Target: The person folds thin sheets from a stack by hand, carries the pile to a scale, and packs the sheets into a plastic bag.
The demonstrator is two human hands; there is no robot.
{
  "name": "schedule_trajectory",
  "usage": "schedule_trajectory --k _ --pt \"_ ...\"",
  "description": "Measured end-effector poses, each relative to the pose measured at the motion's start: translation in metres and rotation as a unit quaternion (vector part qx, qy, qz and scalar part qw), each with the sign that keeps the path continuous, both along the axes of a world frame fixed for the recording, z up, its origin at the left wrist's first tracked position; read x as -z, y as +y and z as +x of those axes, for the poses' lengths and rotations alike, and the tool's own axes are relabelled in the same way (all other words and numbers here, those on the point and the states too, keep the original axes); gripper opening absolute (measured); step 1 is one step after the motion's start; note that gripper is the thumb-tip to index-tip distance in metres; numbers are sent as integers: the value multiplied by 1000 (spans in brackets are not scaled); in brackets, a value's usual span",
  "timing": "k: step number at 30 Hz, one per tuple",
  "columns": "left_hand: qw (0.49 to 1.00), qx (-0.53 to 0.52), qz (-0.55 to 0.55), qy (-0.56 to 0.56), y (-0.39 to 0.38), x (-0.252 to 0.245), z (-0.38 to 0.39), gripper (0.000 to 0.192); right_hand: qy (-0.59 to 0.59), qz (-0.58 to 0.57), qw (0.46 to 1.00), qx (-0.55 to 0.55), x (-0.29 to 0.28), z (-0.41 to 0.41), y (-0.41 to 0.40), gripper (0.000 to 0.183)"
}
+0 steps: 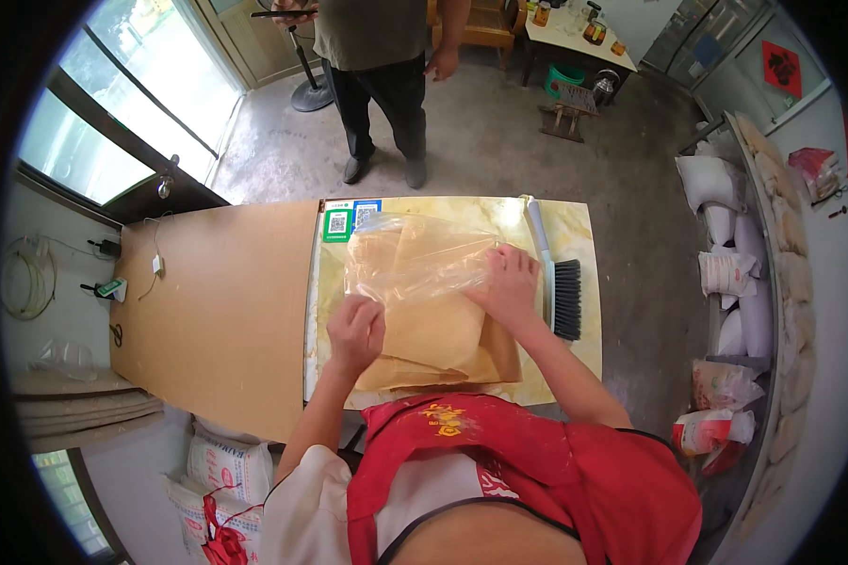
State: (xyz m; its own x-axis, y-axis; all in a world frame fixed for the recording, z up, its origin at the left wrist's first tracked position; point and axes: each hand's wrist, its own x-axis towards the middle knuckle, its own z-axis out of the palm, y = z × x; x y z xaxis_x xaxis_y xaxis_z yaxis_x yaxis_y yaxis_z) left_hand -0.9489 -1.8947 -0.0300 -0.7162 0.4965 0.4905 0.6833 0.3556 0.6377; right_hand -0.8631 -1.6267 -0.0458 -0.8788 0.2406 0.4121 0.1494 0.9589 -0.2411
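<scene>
Folded tan sheets (431, 332), thin and flat, lie stacked on the marble-patterned tabletop in front of me. A clear plastic bag (424, 247) covers their far part, and its near edge crosses the stack between my hands. My left hand (357, 332) is closed on the bag's edge at the left side of the stack. On the right, my right hand (509, 282) grips the bag's edge near its far right corner, thumb pointing left over the sheets. How far the sheets reach inside the bag is partly hidden by glare on the plastic.
A bench brush (565, 300) with dark bristles lies right of the bag. Printed code cards (338, 222) lie at the far left corner. A brown board (212, 311) adjoins on the left. Beyond the table stands a person (378, 70) holding a dark flat object. Shelves with filled bags (738, 304) stand right.
</scene>
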Motion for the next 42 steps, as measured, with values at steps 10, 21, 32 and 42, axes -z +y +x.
schedule_trajectory --k 10,21,32,42 --pt "994 4 -103 40 -48 28 44 14 9 59 995 82 46 46 38 32" --pt "957 -142 -224 120 -77 52 33 26 -157 -167 969 92 79 126 5 11" --pt "934 -287 -125 -174 -123 136 127 15 -63 -354 933 -26 90 135 21 30" --pt "927 -199 86 -308 -81 66 149 9 -53 -280 959 14 69 114 -3 34"
